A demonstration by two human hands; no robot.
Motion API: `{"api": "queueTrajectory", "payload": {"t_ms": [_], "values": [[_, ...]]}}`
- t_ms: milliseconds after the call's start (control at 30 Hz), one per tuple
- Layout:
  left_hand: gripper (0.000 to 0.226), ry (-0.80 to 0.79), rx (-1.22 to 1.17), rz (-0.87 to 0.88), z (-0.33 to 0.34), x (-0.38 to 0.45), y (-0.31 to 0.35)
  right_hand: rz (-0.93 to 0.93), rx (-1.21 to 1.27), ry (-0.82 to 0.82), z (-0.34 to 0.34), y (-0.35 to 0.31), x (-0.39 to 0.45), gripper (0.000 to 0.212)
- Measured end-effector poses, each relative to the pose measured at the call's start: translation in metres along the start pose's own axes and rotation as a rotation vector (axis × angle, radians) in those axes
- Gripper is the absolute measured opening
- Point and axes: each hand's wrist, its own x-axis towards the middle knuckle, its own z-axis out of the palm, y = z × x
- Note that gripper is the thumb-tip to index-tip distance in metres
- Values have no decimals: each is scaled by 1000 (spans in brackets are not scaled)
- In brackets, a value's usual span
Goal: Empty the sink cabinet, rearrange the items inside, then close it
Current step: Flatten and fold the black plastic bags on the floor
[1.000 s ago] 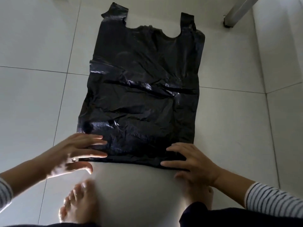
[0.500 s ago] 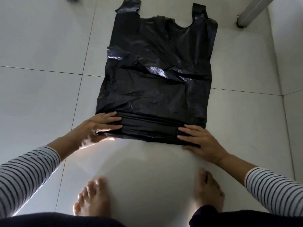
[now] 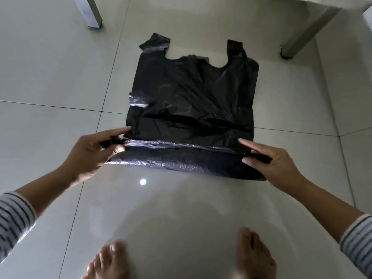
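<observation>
A black plastic bag [image 3: 191, 109] lies flat on the tiled floor [image 3: 50, 77], handles pointing away from the person, between 2 metal table legs [image 3: 91, 13] at the far side. Its near edge is turned over into a band, approx. across the full width.

Left hand [image 3: 94, 152] pinches the left end of that band, thumb on top, fingers under. Right hand [image 3: 271, 160] grips the right end the same way, fingers partly straight. Both are clenched on the bag's folded edge, lifting it just off the floor. Bare feet [image 3: 112, 260] show at the bottom, well apart from the bag.

Step in hand, prob.: folding or rolling the bag flat (an item from the cabinet, I'd guess, being tidied before it goes back). The sink cabinet itself isn't in view, so the task looks mid-way at best.

Next move calls for carrying both ends fwd together and laying the band down evenly, w/ the 2 hands level so the fold stays straight, then pressing air out. Thin film will slip and spring back, so it needs a firm flattening press.
</observation>
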Motion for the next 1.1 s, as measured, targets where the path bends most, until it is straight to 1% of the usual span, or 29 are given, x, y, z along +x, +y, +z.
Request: {"api": "queueTrajectory", "payload": {"t_ms": [33, 67, 100, 133, 200, 233, 300, 333, 400, 500, 600, 633, 667, 733, 767, 800, 833, 867, 933, 1000, 1100], "values": [[65, 59, 14, -27, 29, -2, 8, 1, 18, 13, -5, -3, 8, 51], [66, 84, 14, -36, 30, 6, 4, 5, 27, 30, -9, -3, 16, 51], [66, 117, 81, -82, 38, 14, 3, 6, 27, 43, -12, -4, 25, 52], [67, 150, 100, -75, 39, 22, 1, 7, 18, 50, -13, -2, 34, 53], [70, 193, 151, -108, 38, 43, -1, 5, -36, 61, -11, 9, 49, 54], [71, 194, 215, -114, 41, 49, -7, 5, -74, 73, -9, 15, 55, 54], [71, 167, 345, -65, 53, 55, -13, 19, -147, 114, -4, 27, 64, 53], [70, 178, 399, -41, 55, 58, -17, 22, -176, 134, -2, 32, 67, 52], [70, 191, 447, 3, 54, 64, -23, 5, -225, 177, 2, 41, 73, 50], [72, 172, 545, 44, 56, 71, -31, -77, -293, 252, 7, 53, 83, 47], [71, 165, 598, 20, 60, 76, -34, -181, -383, 299, 12, 62, 92, 48], [69, 181, 614, 56, 60, 76, -34, -242, -448, 332, 12, 60, 94, 46], [65, 215, 637, 131, 59, 76, -35, -313, -527, 372, 10, 57, 94, 44], [48, 290, 707, 370, 52, 70, -34, -448, -665, 404, 5, 47, 88, 42], [38, 291, 746, 478, 48, 65, -32, -519, -708, 373, 3, 45, 81, 43], [34, 240, 778, 578, 45, 58, -31, -584, -740, 308, 2, 44, 72, 47], [35, 121, 799, 665, 45, 50, -31, -628, -773, 213, 2, 47, 62, 53], [39, -31, 831, 729, 47, 42, -30, -645, -809, 101, 4, 52, 54, 58], [49, -297, 955, 764, 52, 33, -37, -618, -873, -92, 10, 67, 44, 65], [59, -433, 1074, 660, 54, 34, -50, -548, -904, -189, 15, 75, 46, 66], [75, -509, 1099, 478, 49, 38, -67, -457, -919, -297, 19, 74, 58, 68]]}}
